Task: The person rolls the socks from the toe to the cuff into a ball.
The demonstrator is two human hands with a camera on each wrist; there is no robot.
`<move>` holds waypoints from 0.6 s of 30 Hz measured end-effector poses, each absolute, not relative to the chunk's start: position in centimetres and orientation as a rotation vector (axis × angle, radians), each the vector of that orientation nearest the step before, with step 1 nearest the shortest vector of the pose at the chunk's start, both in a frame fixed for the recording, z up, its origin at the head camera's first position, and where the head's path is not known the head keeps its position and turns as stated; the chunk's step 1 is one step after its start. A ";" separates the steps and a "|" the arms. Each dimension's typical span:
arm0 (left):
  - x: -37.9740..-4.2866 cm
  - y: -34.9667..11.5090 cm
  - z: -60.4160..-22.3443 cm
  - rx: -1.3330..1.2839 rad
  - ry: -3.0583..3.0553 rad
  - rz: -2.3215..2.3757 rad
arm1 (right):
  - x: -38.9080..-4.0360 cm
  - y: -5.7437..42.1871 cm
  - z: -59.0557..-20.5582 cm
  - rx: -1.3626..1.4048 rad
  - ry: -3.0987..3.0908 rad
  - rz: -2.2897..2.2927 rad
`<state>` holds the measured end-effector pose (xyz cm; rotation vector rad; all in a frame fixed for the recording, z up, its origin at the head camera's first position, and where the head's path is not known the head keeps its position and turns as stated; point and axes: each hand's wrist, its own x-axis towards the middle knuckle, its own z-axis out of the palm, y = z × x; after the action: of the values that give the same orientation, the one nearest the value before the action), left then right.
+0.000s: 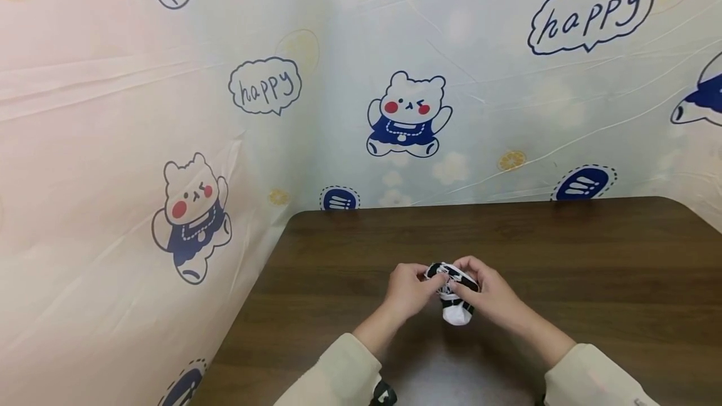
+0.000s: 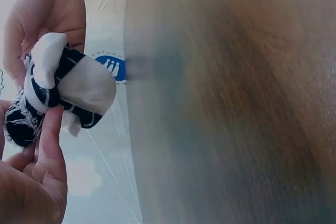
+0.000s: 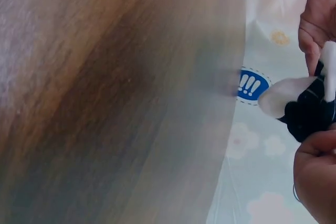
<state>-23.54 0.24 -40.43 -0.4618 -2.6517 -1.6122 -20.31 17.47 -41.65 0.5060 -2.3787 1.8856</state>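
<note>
Between my two hands is a rolled bundle of black-and-white socks (image 1: 458, 314), held up over the table. My left hand (image 1: 407, 292) pinches its left side, thumb on top. On the opposite side my right hand (image 1: 496, 296) grips the edge with thumb and fingers. White loose threads show on the turned-out black part of the socks (image 2: 22, 124) in the left wrist view. A rounded white end (image 2: 89, 88) sticks out of the bundle there. In the right wrist view, the bundle (image 3: 310, 114) is partly cut off at the frame's edge.
Beneath the hands lies a dark brown wooden table (image 1: 316, 255) with rounded far corners. A pale curtain (image 1: 338, 111) printed with bears and "happy" bubbles hangs behind it and along the left. A small black object (image 1: 383, 393) shows beside the left sleeve.
</note>
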 end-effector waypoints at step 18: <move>-23.7 0.9 -40.8 -0.296 -2.500 -1.809 | -19.9 17.4 -41.8 0.366 -2.457 1.558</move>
<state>-23.74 0.85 -40.79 -0.2958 -2.5000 -1.8094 -19.85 17.44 -41.76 0.3657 -2.4566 1.5579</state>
